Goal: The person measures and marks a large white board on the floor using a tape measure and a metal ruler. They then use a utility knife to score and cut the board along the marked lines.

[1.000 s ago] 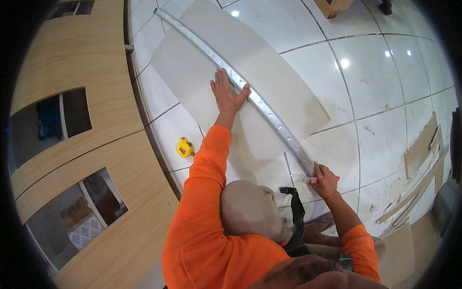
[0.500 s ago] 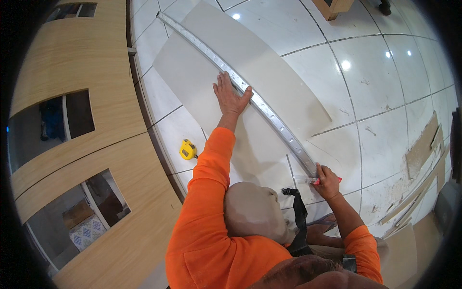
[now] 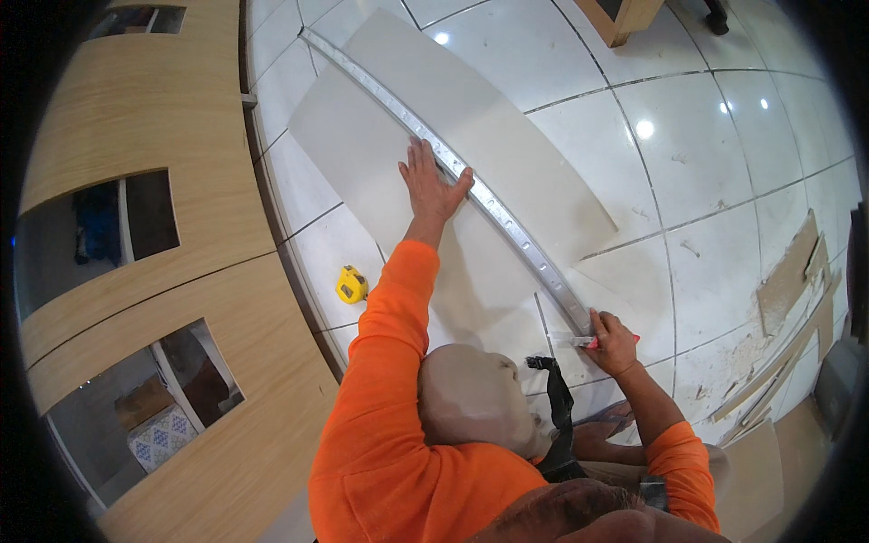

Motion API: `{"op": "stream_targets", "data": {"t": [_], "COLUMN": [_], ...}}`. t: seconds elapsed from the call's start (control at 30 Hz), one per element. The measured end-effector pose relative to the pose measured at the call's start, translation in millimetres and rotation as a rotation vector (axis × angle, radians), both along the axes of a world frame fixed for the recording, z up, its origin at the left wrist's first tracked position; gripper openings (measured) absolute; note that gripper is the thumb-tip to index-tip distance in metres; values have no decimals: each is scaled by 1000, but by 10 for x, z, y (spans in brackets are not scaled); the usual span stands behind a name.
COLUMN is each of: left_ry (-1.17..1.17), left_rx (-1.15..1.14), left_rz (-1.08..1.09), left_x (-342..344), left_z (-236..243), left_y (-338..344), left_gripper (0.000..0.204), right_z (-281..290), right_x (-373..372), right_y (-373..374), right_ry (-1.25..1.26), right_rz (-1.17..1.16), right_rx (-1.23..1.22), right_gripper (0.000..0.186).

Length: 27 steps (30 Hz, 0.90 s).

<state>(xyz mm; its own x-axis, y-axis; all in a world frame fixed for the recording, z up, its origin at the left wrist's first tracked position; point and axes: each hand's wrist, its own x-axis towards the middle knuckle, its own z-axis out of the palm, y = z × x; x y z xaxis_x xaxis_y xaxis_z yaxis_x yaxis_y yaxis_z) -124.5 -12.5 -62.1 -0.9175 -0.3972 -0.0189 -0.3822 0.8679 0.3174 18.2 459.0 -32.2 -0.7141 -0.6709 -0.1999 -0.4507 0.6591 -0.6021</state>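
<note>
A long galvanised metal channel [image 3: 514, 224] lies diagonally across a pale flat board [image 3: 348, 127] on the tiled floor. Spread over the channel's middle, my left hand [image 3: 431, 190] is open, its fingers and thumb pressing against the metal. At the channel's near end, my right hand [image 3: 615, 346] is closed around a red-handled tool [image 3: 593, 342], with some fingers beside the metal. A whitish part of the tool sticks out to the left; its exact kind is unclear. A yellow tape measure [image 3: 352, 285] rests on the floor left of my left forearm.
A light wood panel [image 3: 226, 308] with cut-out openings runs along the left. Torn board strips [image 3: 789, 276] lie at right. A wooden furniture piece [image 3: 621, 20] stands at the far edge. My knee [image 3: 475, 394] and a black strap [image 3: 559, 398] are close by.
Both hands keep their places on the channel and the tool. The view has shifted very slightly; nothing else visibly differs.
</note>
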Motion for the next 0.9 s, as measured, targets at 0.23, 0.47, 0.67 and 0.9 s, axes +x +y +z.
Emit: {"op": "stream_targets", "data": {"t": [0.23, 0.47, 0.67, 0.9], "left_ry": [-390, -450, -522, -532], "left_rx": [91, 190, 219, 219], "left_rz": [-59, -13, 11, 34], "left_x": [-162, -191, -266, -265], "left_z": [665, 744, 837, 780], "left_y": [14, -34, -11, -31], "left_gripper": [138, 153, 150, 148], "right_z": [588, 307, 568, 471], "right_x": [-913, -1834, -2241, -2342], "right_y": [-905, -2364, -3224, -3521], "right_ry": [-439, -72, -156, -148], "right_rz": [-618, -192, -48, -25], "right_rx": [168, -247, 129, 249], "right_gripper": [69, 48, 44, 53]}}
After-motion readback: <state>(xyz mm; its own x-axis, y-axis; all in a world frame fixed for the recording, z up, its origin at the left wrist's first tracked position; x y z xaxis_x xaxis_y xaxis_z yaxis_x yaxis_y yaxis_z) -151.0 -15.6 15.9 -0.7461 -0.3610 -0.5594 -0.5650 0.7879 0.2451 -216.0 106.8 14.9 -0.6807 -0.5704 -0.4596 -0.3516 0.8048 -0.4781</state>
